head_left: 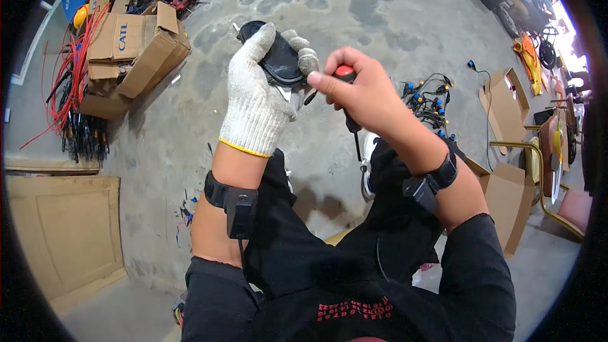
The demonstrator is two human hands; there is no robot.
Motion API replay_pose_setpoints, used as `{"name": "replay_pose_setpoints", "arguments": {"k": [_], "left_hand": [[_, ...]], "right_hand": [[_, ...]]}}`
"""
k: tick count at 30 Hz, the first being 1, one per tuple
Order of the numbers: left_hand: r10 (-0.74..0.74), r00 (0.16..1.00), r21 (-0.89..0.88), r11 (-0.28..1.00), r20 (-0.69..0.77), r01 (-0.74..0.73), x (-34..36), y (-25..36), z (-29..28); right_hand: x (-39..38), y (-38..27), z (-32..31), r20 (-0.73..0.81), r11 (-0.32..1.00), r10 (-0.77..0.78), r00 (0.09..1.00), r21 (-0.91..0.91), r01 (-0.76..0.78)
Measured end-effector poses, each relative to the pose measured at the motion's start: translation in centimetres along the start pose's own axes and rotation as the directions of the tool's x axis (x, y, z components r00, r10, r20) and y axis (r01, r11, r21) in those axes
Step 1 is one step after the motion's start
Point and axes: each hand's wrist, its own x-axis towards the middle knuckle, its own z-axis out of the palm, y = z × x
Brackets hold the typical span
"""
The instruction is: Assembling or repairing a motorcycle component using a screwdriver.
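My left hand (pixel 258 98), in a white knitted glove with a yellow cuff edge, is closed around a black oval case (pixel 279 57). The case is held tilted above the floor, and a pale, pointed piece shows at its lower end. My bare right hand (pixel 370 95) is closed on a screwdriver (pixel 351 123) with a black and red handle, its shaft pointing down, away from the case. Between that hand's thumb and the case's lower edge is a small dark piece (pixel 310 97). Whether the thumb pinches it, I cannot tell.
Cardboard boxes (pixel 136 44) and red cables (pixel 66 82) are piled at the left. Dark cables with blue connectors (pixel 430 104) lie on the concrete floor right of my hands. Farther right are an open carton (pixel 506 98) and a metal-framed chair (pixel 538 171).
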Motion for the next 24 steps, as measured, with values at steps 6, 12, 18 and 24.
{"name": "replay_pose_setpoints", "arguments": {"k": [6,12,18,24], "left_hand": [[-0.056,0.998,-0.020,0.998,0.014,0.056,-0.7,-0.1,0.3],[-0.001,0.999,0.040,0.999,-0.036,0.003,-0.6,-0.5,0.8],[0.110,0.991,0.066,0.992,-0.075,-0.105,-0.1,-0.2,0.3],[0.245,0.966,0.157,0.960,-0.087,-0.230,0.2,-0.2,-0.2]], "right_hand": [[1.3,-0.5,-3.7,-0.059,0.508,-0.065,0.996,0.857,0.084],[2.5,0.3,-4.7,-0.405,0.351,-0.023,0.914,0.853,0.387],[0.5,-2.2,-2.2,-0.429,0.699,-0.337,0.838,0.483,0.528],[0.9,-3.0,-2.1,-0.410,0.752,-0.536,0.738,0.165,0.638]]}}
